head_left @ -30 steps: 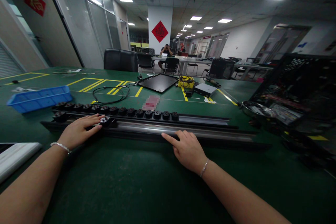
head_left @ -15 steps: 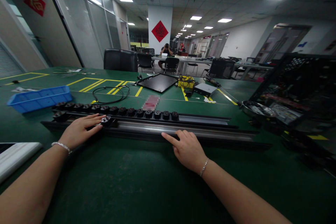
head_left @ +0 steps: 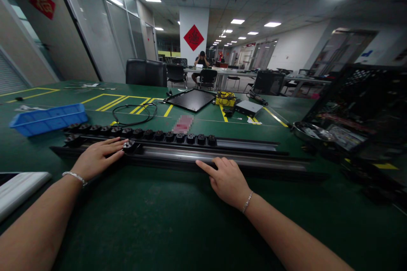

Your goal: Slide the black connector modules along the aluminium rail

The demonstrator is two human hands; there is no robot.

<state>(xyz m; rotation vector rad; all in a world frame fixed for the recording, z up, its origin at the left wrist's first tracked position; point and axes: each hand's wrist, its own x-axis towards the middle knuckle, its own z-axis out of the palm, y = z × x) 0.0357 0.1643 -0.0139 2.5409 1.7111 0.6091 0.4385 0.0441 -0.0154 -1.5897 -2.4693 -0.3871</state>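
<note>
A long dark metal rail [head_left: 190,155] lies across the green table in front of me. Behind it runs a second rail carrying a row of several small black round parts [head_left: 159,135]. My left hand [head_left: 95,159] rests flat on the near rail's left part, fingers stretched toward one small black part [head_left: 129,146] sitting on that rail; the fingertips touch it. My right hand [head_left: 227,180] rests on the rail's front edge near the middle, index finger extended to the left, other fingers loosely curled. Neither hand holds anything.
A blue plastic bin [head_left: 47,119] stands at the left, a white panel [head_left: 19,188] at the near left edge. Further back lie a black cable [head_left: 135,114], a dark flat panel [head_left: 192,99] and a yellow box [head_left: 225,98]. Dark crates [head_left: 356,110] crowd the right. A person [head_left: 201,61] sits far off.
</note>
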